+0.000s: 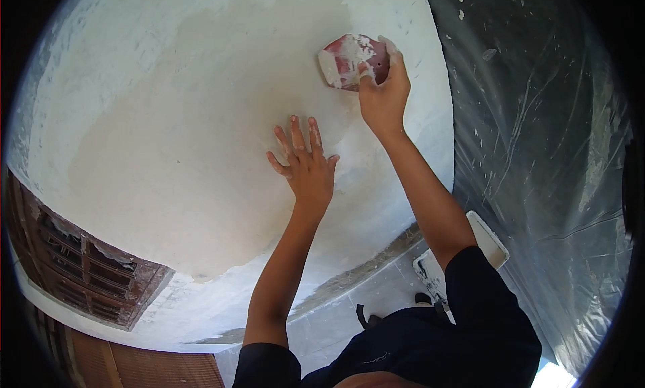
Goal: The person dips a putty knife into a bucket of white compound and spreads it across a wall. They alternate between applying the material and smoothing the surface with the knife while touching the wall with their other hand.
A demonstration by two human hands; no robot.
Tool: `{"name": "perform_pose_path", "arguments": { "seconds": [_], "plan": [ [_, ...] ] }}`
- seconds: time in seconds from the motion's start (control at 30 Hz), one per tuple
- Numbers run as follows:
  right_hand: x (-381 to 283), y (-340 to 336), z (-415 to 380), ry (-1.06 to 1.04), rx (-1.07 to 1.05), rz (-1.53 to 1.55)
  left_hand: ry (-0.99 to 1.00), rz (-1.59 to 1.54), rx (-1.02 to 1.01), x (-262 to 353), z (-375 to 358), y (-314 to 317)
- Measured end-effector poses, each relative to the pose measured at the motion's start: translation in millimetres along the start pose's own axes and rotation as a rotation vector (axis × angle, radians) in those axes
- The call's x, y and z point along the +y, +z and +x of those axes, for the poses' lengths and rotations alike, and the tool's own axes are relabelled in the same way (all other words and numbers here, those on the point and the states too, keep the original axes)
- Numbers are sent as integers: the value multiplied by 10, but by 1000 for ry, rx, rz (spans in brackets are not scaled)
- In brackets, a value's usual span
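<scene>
My right hand [384,92] grips a red scraper [353,60] smeared with white plaster and presses it against the white plastered wall [201,119], high and right of centre. My left hand [304,165] lies flat on the wall with its fingers spread, lower and to the left of the scraper, holding nothing. A wide patch of the wall around both hands is a duller, cream-coloured plaster.
Clear plastic sheeting [537,153] spattered with plaster hangs along the right side. A white tray [487,243] rests on the tiled floor [376,294] below my right arm. A brown carved wooden frame [87,267] sits at the lower left.
</scene>
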State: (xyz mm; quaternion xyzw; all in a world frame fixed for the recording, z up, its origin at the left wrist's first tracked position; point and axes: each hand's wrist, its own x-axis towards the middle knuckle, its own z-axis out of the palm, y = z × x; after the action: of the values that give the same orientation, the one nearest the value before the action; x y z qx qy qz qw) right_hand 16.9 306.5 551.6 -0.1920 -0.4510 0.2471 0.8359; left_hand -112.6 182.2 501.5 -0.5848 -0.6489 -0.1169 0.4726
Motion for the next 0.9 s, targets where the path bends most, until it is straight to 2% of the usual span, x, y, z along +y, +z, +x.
{"name": "perform_pose_path", "arguments": {
  "seconds": [0.03, 0.1, 0.17, 0.23, 0.3, 0.37, 0.43, 0.5, 0.53, 0.57, 0.63, 0.67, 0.7, 0.8, 0.83, 0.9],
  "plan": [
    [-55, 50, -40, -82, -77, -37, 0, 3, -7, 10, -4, -4],
    [25, 96, -14, -62, -66, -132, 10, 0, -9, 12, 5, -17],
    [210, 38, 55, 104, 204, -155, 13, -1, -6, -3, -3, -25],
    [183, -18, 85, 147, 276, -69, 3, 10, -5, 5, -5, -6],
    [67, 6, -29, 25, 146, -64, 1, 5, -3, 6, -17, 8],
    [-62, 63, -98, -80, -115, -98, 10, 0, -5, 18, -24, 6],
    [75, 57, -39, 38, -33, -138, 8, 0, -16, 13, -15, -12],
    [227, -65, 88, 106, 253, -142, 5, -5, -11, 11, -17, -7],
    [232, -113, 103, 206, 328, -47, 4, -10, -5, 9, -13, -1],
    [228, -109, 62, 202, 326, -45, 1, -10, -2, 6, -11, 6],
    [80, -81, -60, -10, -8, -46, 1, 4, -23, 18, -21, 15],
    [9, -77, -117, -72, -178, -90, 5, 2, -26, 26, -29, 14],
    [-6, -70, -143, -61, -251, -110, 8, 5, -23, 30, -29, 8],
    [218, -135, -67, 59, 118, -203, 9, 10, -15, 19, -35, 13],
    [237, -174, -41, 100, 200, -143, 6, 12, -9, 17, -32, 21],
    [198, -171, -86, 41, 89, -80, 7, 15, -6, 17, -39, 26]
  ]
}}
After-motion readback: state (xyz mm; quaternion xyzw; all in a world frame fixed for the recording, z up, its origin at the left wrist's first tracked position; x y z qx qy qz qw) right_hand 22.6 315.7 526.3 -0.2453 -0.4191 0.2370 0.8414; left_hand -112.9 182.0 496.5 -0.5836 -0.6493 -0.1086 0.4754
